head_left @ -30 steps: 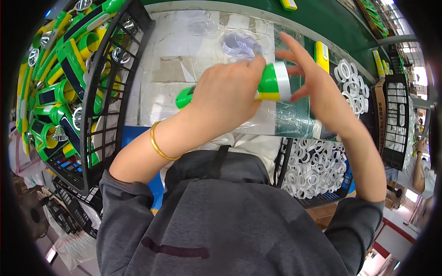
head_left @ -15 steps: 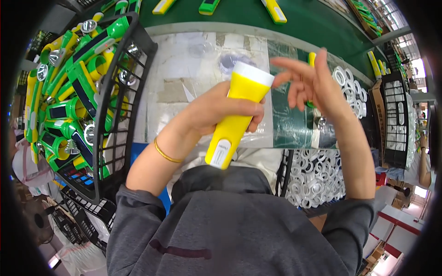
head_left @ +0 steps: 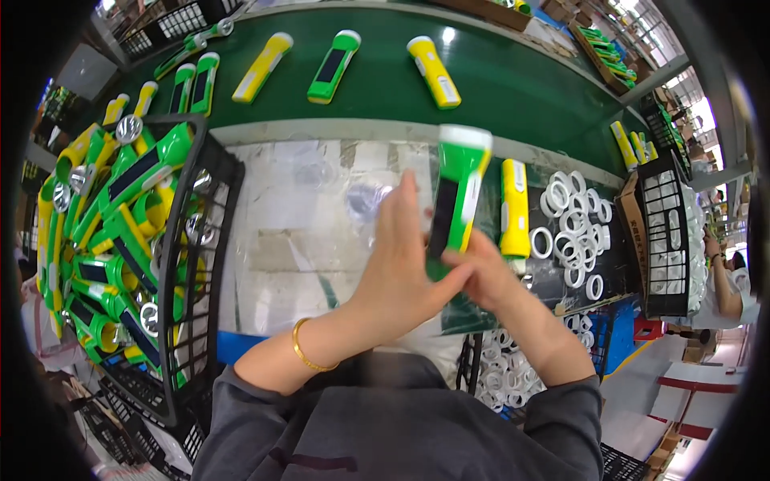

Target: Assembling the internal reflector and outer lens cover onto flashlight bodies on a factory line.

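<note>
My right hand (head_left: 487,271) is closed round the lower end of a flashlight (head_left: 459,188). This flashlight has a white ring at its head, a green side with a dark panel toward me, and a yellow edge. Just left of it, my left hand (head_left: 401,260) is open, fingers stretched up and thumb out toward the right hand; it is slightly blurred. To the right lies a yellow flashlight (head_left: 515,208) on the table. Beyond that, several loose white rings (head_left: 573,228) are spread on a dark surface.
A black crate (head_left: 186,264) full of green and yellow flashlight bodies stands at left. Several flashlights lie on the green belt (head_left: 377,88) across the far side. A bin of white rings (head_left: 509,369) sits below the table edge. Another black crate (head_left: 667,236) is at far right.
Half a second ago my left hand gripped a flashlight, yellow side up, and my right hand was open. Now my right hand holds one, green side showing, and the left is open. The view has tilted up.
</note>
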### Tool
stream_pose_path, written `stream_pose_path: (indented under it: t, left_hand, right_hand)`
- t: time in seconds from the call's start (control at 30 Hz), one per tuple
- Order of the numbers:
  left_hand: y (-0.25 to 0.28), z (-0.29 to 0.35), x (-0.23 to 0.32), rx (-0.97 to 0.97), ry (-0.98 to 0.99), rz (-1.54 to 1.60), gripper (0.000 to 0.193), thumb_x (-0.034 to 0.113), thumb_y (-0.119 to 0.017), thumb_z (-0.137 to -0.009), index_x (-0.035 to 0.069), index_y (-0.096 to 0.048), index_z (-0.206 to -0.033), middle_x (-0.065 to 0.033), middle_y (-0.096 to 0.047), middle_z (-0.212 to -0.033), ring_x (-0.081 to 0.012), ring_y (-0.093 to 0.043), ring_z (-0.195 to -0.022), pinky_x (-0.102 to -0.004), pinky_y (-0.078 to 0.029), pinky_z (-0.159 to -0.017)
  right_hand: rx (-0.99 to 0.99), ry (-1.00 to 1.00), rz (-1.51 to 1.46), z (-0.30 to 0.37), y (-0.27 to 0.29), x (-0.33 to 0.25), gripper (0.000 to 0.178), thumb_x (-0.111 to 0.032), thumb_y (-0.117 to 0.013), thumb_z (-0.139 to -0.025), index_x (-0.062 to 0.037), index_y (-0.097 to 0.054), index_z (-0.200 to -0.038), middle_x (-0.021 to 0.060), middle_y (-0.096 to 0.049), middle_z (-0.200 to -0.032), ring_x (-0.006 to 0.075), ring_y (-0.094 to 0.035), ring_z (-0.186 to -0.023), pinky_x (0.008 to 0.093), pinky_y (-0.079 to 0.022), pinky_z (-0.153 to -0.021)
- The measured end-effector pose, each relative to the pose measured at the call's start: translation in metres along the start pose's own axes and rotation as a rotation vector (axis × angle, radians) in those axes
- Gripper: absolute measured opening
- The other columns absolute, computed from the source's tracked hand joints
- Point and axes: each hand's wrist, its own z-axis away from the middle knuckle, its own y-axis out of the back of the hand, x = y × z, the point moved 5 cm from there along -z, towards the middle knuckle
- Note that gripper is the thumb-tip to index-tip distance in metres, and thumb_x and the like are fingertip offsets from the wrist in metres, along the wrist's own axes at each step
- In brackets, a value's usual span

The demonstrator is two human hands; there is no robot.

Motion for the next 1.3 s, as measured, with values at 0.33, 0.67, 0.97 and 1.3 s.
stream_pose_path:
  t: [0.33,0.67,0.97,1.3]
  left_hand:
    - [-0.093,-0.054,-0.029,-0.394,-0.365,-0.664,0.046,0.011,-0.065,-0.075,0.003,-0.052,-0.118,-0.0183,-0.047,-0.124,-0.0344,-0.044,-0.119,-0.0446,-0.037,-0.096]
    - [-0.162,-0.088,-0.003,-0.727,-0.808,-0.822,0.040,0.017,-0.069,-0.069,0.015,-0.060,-0.108,-0.0100,-0.056,-0.117,-0.0229,-0.050,-0.117,-0.0517,-0.030,-0.105]
    - [-0.035,-0.007,0.047,-0.399,-0.195,-0.032,0.051,0.018,-0.080,-0.062,0.006,-0.054,-0.104,-0.0115,-0.059,-0.093,-0.0305,-0.061,-0.082,-0.0348,-0.049,-0.070]
    - [0.024,0.078,0.021,-0.281,0.132,0.312,0.071,0.010,-0.077,-0.072,0.005,-0.030,-0.124,-0.0107,-0.053,-0.107,-0.0190,-0.057,-0.098,-0.0319,-0.046,-0.086]
  right_hand:
    - [0.557,0.100,0.405,-0.103,0.163,-0.143,0.050,-0.026,-0.056,-0.093,0.0014,-0.042,-0.133,0.0094,-0.047,-0.113,0.0208,-0.057,-0.098,0.0296,-0.055,-0.077]
    - [0.600,0.624,1.272,-0.046,0.142,-0.172,0.046,-0.030,-0.053,-0.093,-0.0031,-0.049,-0.130,0.0142,-0.052,-0.130,0.0237,-0.052,-0.114,0.0268,-0.039,-0.096]
    - [0.188,0.674,0.324,0.101,0.000,-0.052,0.042,-0.014,-0.043,-0.097,0.0004,-0.036,-0.137,0.0108,-0.053,-0.122,0.0201,-0.052,-0.112,0.0338,-0.040,-0.095]
    - [-0.020,1.005,1.032,0.099,-0.062,-0.072,0.016,-0.011,-0.063,-0.084,0.0020,-0.062,-0.093,0.0275,-0.050,-0.127,0.0257,-0.060,-0.093,0.0299,-0.049,-0.077]
